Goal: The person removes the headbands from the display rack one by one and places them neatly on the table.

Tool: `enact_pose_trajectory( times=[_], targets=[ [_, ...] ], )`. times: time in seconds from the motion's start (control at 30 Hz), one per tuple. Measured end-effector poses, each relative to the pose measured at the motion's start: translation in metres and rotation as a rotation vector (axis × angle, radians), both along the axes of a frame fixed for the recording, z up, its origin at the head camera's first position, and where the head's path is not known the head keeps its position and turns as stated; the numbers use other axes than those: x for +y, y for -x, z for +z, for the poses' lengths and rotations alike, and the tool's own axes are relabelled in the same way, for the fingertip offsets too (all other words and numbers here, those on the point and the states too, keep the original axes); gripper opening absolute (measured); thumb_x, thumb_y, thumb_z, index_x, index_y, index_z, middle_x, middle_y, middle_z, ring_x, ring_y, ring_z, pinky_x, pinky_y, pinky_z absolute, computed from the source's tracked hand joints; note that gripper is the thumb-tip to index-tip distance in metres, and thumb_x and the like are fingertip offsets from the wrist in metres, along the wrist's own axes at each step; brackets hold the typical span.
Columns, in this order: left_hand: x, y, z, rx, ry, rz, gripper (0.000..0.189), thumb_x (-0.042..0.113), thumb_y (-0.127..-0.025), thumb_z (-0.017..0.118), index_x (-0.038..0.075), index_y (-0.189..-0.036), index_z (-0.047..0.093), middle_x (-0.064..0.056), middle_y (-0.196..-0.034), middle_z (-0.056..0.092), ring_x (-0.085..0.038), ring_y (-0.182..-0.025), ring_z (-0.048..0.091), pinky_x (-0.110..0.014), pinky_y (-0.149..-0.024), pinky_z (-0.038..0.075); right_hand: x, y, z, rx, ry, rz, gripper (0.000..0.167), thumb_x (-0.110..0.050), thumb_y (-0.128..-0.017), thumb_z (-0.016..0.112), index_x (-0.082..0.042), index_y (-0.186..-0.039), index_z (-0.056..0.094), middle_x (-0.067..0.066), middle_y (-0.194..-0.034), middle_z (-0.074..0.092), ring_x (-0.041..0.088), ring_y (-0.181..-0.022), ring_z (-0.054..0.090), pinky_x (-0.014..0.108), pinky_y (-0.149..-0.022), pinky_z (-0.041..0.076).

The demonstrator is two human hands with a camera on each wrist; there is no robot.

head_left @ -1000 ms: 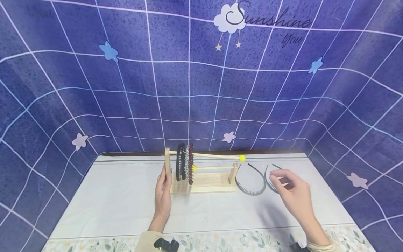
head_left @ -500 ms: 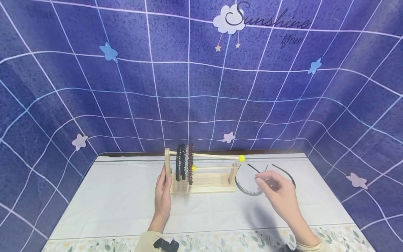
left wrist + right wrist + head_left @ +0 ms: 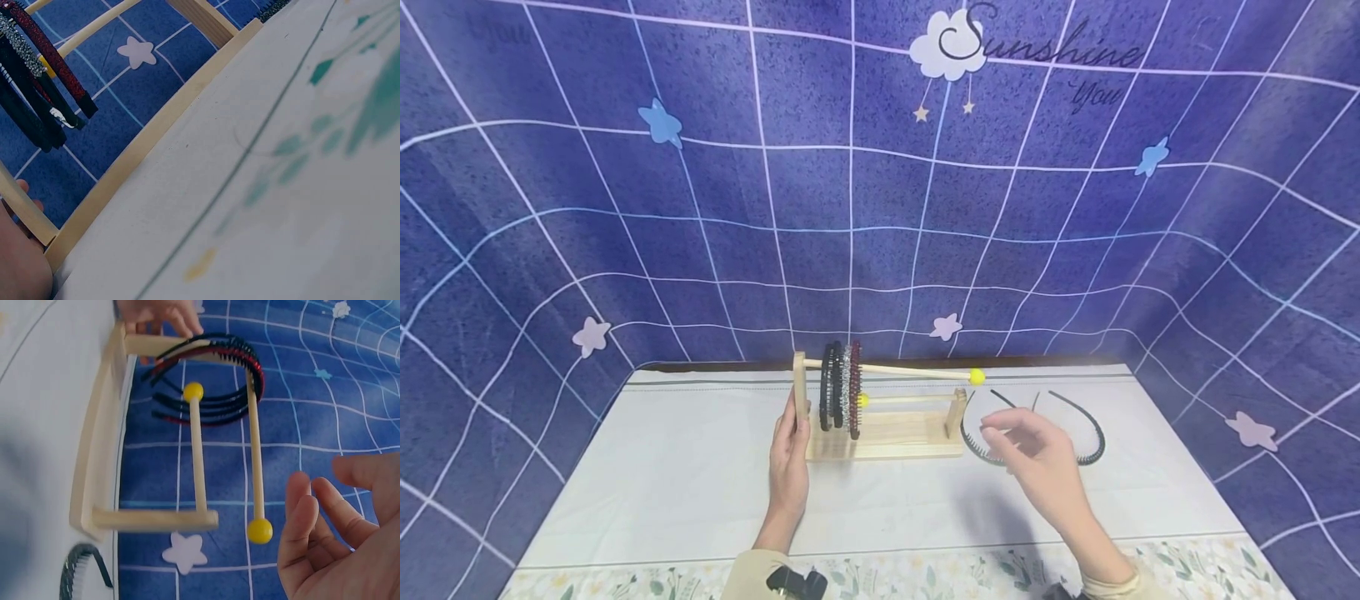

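Note:
My left hand (image 3: 788, 467) grips the left upright (image 3: 800, 387) of a wooden stand (image 3: 887, 446) on the table. Several headbands hang close together on the stand's upper rod (image 3: 917, 372): black ones (image 3: 827, 387), a silver glittery one and a dark red one (image 3: 855, 392). My right hand (image 3: 1037, 454) hovers over two loose toothed headbands, partly hiding them. The black headband (image 3: 1096, 421) shows at its right, and the other headband (image 3: 972, 437) at its left. In the right wrist view, nothing sits between the right hand's parted thumb and fingers (image 3: 300, 522).
Yellow balls cap the rods; the upper rod's knob (image 3: 977, 377) juts out past the right post (image 3: 955, 415). A white cloth with a floral border (image 3: 655, 500) covers the table. Behind it hangs a blue gridded curtain (image 3: 880, 192) with stars.
My right hand has moved left, from over the right loose headband to over the left one, uncovering the black one. The left hand and the stand have stayed put.

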State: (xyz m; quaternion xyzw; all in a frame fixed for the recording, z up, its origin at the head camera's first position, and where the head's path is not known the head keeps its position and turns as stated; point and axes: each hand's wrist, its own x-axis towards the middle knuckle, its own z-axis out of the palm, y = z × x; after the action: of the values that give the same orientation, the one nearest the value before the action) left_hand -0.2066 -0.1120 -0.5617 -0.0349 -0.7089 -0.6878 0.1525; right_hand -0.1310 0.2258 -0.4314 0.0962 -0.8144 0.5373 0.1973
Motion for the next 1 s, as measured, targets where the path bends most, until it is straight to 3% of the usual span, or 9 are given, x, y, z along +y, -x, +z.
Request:
enact_pose_trajectory(
  times=[0.23,0.43,0.63,0.8,1.0],
  targets=[
    [0.0,0.0,-0.001,-0.002,-0.001,-0.001,0.057,0.036,-0.123,0.038,0.028,-0.178,0.026,-0.016,-0.171,0.042,-0.031,-0.161,0.04,-0.058,-0.135,0.024,-0.017,0.0,-0.003,-0.032,0.046,0.049,0.008,-0.007,-0.101,0.081,-0.01,-0.109,0.082,0.001,-0.1,0.08,0.013,-0.073,0.074,0.031,-0.056,0.06],
    [-0.001,0.0,-0.001,-0.006,0.0,-0.002,0.057,0.037,-0.123,0.038,0.029,-0.178,0.026,-0.011,-0.17,0.043,-0.03,-0.161,0.041,-0.057,-0.135,0.025,-0.03,0.002,-0.004,-0.04,0.086,0.096,0.009,0.0,-0.1,0.079,-0.002,-0.109,0.08,-0.005,-0.097,0.078,0.012,-0.071,0.073,0.03,-0.054,0.06],
    [-0.001,0.0,0.0,-0.01,0.01,-0.002,0.057,0.036,-0.123,0.038,0.028,-0.178,0.026,-0.011,-0.171,0.042,-0.03,-0.161,0.04,-0.059,-0.135,0.024,-0.04,0.003,-0.005,-0.055,0.128,0.138,0.009,0.0,-0.099,0.08,-0.001,-0.108,0.079,-0.004,-0.093,0.076,0.012,-0.07,0.071,0.028,-0.054,0.057],
    [-0.001,-0.001,0.001,0.002,0.012,0.008,0.056,0.033,-0.123,0.04,0.028,-0.177,0.028,-0.013,-0.171,0.043,-0.031,-0.16,0.041,-0.063,-0.134,0.024,-0.048,0.006,-0.008,-0.105,0.166,0.179,0.009,-0.002,-0.1,0.079,0.0,-0.11,0.079,0.0,-0.101,0.077,0.012,-0.071,0.071,0.026,-0.053,0.055],
    [-0.001,-0.001,0.001,0.017,0.017,0.017,0.055,0.031,-0.123,0.04,0.03,-0.177,0.03,-0.01,-0.17,0.045,-0.031,-0.158,0.043,-0.064,-0.134,0.024,-0.059,0.008,-0.01,-0.139,0.189,0.206,0.012,-0.007,-0.1,0.081,-0.005,-0.112,0.079,0.014,-0.11,0.076,0.013,-0.072,0.072,0.025,-0.055,0.056]
  ],
)
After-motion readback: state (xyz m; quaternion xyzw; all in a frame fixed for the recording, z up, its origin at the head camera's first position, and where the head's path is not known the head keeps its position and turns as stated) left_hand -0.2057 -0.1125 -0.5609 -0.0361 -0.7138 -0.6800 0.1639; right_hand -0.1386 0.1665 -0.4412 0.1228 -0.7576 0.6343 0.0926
